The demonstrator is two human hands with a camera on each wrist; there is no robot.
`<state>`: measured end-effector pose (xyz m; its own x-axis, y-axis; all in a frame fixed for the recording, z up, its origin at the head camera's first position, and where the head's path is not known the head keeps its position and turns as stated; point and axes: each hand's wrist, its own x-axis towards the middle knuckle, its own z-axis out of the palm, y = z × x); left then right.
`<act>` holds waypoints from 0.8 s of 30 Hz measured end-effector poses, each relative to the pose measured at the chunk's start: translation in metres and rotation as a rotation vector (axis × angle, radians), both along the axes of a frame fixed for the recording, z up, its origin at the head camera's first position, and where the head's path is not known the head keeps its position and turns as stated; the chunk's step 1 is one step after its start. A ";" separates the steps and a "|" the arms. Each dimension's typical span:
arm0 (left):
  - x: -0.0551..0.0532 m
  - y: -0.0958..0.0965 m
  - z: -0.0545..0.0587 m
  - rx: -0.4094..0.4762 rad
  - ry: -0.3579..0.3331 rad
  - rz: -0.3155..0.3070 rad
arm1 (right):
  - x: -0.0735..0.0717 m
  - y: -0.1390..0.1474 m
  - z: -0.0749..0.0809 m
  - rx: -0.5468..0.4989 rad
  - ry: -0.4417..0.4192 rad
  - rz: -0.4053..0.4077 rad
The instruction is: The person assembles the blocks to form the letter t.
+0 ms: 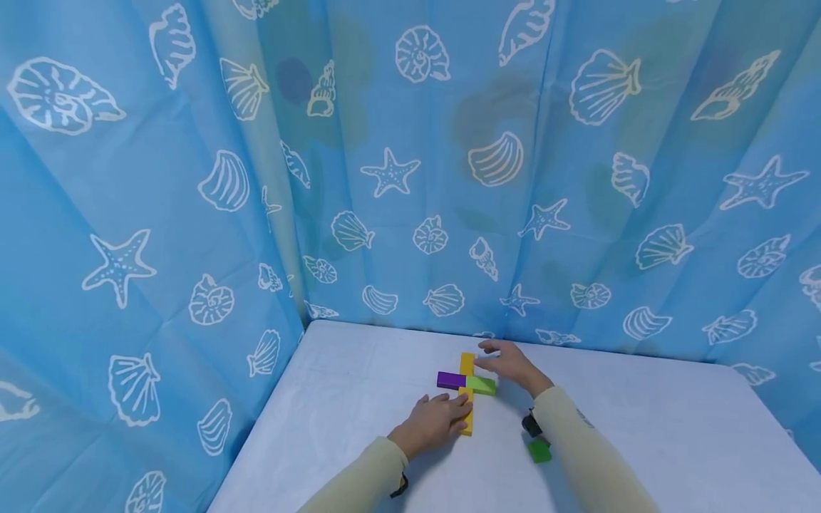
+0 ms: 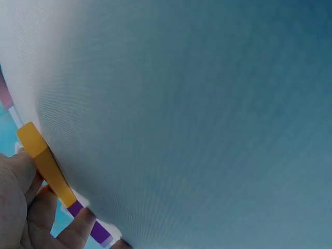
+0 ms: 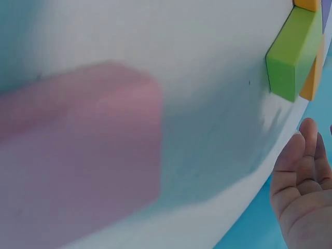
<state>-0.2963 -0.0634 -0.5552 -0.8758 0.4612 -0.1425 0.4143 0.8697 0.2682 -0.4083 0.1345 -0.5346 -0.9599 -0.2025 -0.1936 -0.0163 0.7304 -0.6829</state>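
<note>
On the white table, several blocks lie in a cross: a purple block point(image 1: 452, 380) at left, a light green block point(image 1: 481, 385) at right, a far yellow block point(image 1: 467, 363) and a near yellow block point(image 1: 467, 420). My left hand point(image 1: 431, 423) holds the near yellow block, its fingers across the top. In the left wrist view, thumb and fingers reach along this yellow block point(image 2: 47, 168), beside the purple block point(image 2: 98, 232). Right of the far yellow block hovers my right hand point(image 1: 509, 365), fingers loosely bent around nothing. It is apart from the light green block point(image 3: 290, 57) in the right wrist view.
A darker green block point(image 1: 539, 450) lies on the table point(image 1: 346, 399) near the right forearm. Blue curtains point(image 1: 423, 185) with shell prints stand behind and at left. A blurred pink shape point(image 3: 88, 166) fills the right wrist view's lower left.
</note>
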 end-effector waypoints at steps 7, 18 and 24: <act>-0.001 0.003 -0.001 -0.007 0.011 0.001 | 0.009 0.013 0.005 0.016 0.042 0.030; 0.001 0.004 0.004 -0.010 -0.007 0.000 | 0.024 0.042 0.006 -0.004 0.040 0.089; 0.001 0.003 0.002 -0.005 -0.019 0.009 | 0.035 0.055 0.008 -0.013 0.042 0.106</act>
<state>-0.2954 -0.0609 -0.5530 -0.8771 0.4521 -0.1618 0.4009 0.8750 0.2714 -0.3736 0.1895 -0.5263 -0.9402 -0.3057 -0.1505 -0.1218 0.7141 -0.6894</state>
